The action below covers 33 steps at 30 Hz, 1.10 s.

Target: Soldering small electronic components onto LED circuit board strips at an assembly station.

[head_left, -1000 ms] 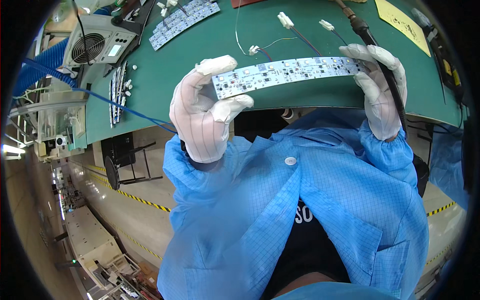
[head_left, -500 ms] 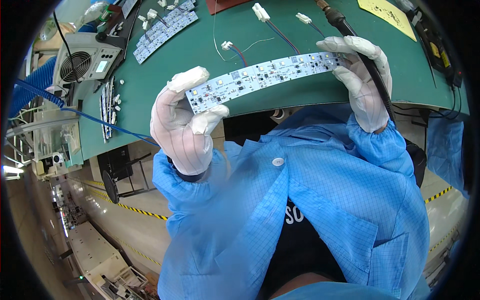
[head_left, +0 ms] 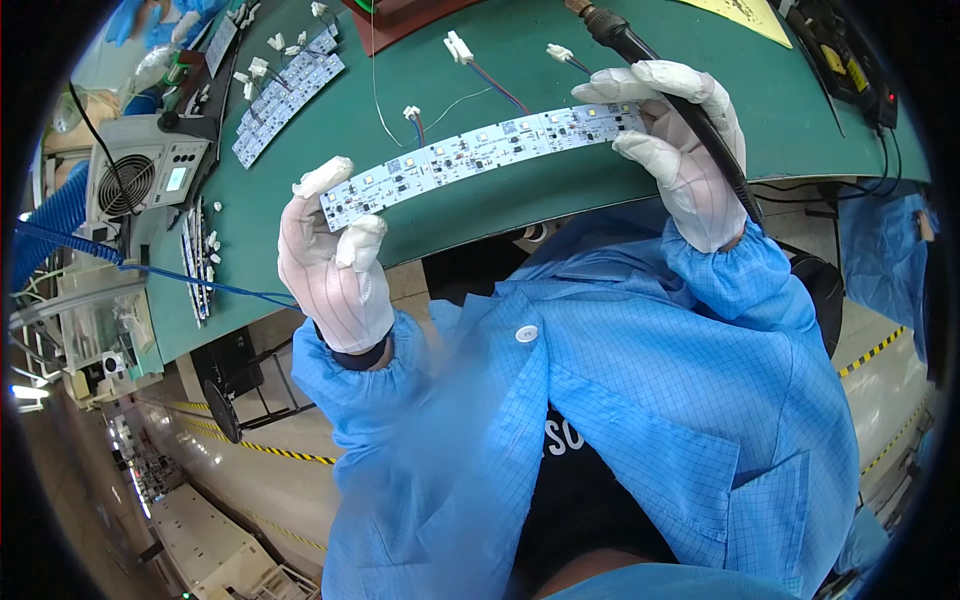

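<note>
Above the near edge of a green workbench (head_left: pixel 820 130), you hold a long, slightly curved white circuit board (head_left: pixel 480 149) between your two gloved hands. Your left hand (head_left: pixel 335 262) pinches its left end, thumb below and fingers above. Your right hand (head_left: pixel 685 150) grips the other end the same way, with a black-handled tool (head_left: pixel 700 122) slanting across it. Beyond the board, three white connectors (head_left: pixel 458 47) lie on thin wires that run toward it; whether they join it is hidden. Further left sit more boards (head_left: pixel 290 95) and a grey fan unit (head_left: pixel 150 170).
</note>
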Each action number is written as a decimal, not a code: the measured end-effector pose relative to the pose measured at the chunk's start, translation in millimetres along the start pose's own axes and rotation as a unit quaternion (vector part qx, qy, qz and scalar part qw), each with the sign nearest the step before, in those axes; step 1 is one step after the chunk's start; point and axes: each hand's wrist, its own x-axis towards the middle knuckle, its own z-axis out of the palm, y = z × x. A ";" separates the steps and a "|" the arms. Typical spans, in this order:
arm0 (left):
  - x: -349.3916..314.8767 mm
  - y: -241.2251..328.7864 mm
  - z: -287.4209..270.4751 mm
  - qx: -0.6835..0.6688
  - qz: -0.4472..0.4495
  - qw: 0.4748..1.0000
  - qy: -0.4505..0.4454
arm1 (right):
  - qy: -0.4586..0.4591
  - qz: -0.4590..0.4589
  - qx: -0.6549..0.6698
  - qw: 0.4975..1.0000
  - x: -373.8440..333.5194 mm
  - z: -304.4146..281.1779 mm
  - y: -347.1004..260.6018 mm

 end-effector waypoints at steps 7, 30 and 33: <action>-0.6 -3.8 -0.6 0.004 -0.007 1.000 -0.016 | 0.000 -0.001 0.014 1.000 -0.1 -0.7 1.1; 118.4 -151.8 -153.3 0.598 0.065 0.789 0.122 | 0.091 -0.004 -0.003 0.996 -4.9 10.9 -5.1; 116.6 -143.7 -147.5 0.609 0.106 0.770 0.158 | 0.106 0.005 -0.014 0.994 -3.4 11.6 -6.4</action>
